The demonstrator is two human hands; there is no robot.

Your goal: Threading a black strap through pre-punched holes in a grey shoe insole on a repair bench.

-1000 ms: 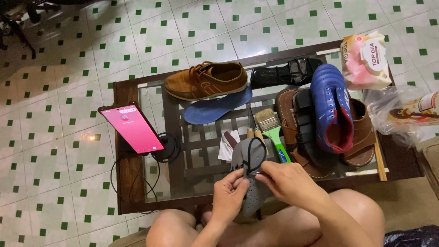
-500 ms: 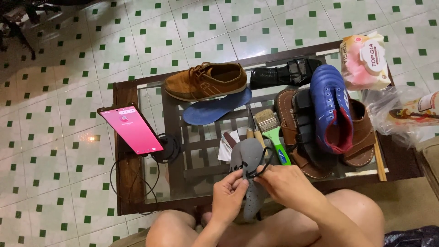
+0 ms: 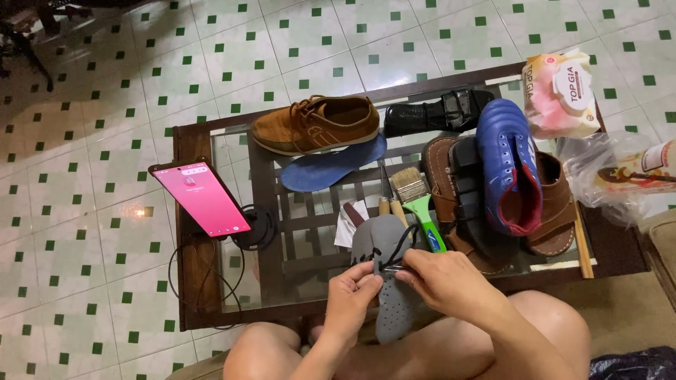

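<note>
Holding: both hands are working over a flat grey perforated shoe insole, which is lying lengthwise above the person's bare knees at the near edge of the table.
Left hand: it is gripping the insole's left edge, thumb on top and fingers curled under.
Right hand: it is pinching a thin black shoelace that is looping over the insole's upper part (whether the lace is passing through any hole I cannot tell).
Table: a low dark wooden table with a glass top is carrying everything else.
Just beyond the insole: a paintbrush with a green handle is lying beside two small wooden tool handles and a scrap of white paper.
Far side: a tan suede lace-up shoe is resting partly over a blue foam insole, with a black strappy sandal to its right.
Right side: a blue sports shoe with a red lining is sitting on top of brown leather sandals.
Left side: a smartphone with a pink screen is leaning on a round black stand, its cable trailing across the glass.
Right edge: a pink tissue pack and a crumpled clear plastic bag are lying well apart from the hands.
</note>
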